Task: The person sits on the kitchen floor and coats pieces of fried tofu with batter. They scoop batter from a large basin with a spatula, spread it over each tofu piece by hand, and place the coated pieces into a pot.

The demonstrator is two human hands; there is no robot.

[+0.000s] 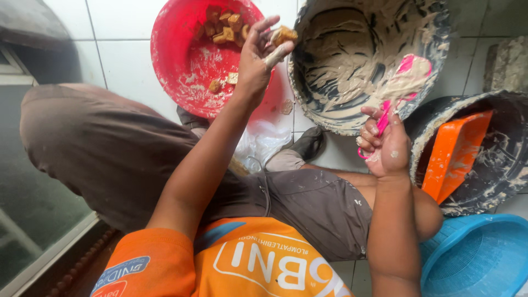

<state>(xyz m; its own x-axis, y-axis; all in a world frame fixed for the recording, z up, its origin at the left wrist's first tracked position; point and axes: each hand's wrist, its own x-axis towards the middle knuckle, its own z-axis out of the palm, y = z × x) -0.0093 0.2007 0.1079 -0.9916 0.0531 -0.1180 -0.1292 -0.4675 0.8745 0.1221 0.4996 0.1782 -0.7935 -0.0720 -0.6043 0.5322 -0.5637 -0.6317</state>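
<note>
Head view, looking down at a person seated on a white tiled floor [126,52], knees bent, in brown trousers and an orange shirt.

The landmark is a large round grey bowl smeared with thick beige batter [352,49], at top centre. The left hand [257,60] is raised just left of that bowl's rim, its fingers closed in a pinch around a small brown fried cube [284,34], with one batter-coated finger stretched toward the bowl. The cube looks golden-brown, rough and crusty, and appears dry on the side that shows. The right hand [385,146] sits below the bowl, closed in a grip on the handle of a pink plastic spatula [404,82], whose blade is heaped with batter and rests inside the bowl's lower right wall.

Left of the bowl lies a red plastic basin [190,66], dusted white, holding more brown cubes [225,25] at its far edge and a couple lower down. Right of the bowl is a dark batter-crusted tub [495,159] holding an orange plastic scoop [454,154], and below that a blue plastic basket [478,258]. A crumpled clear plastic bag [261,143] lies below the bowl.

The pinch looks slight and the fingers slick, so the cube could slip and fall onto the floor or trousers. The loaded spatula could also shed batter over the rim if tilted.
</note>
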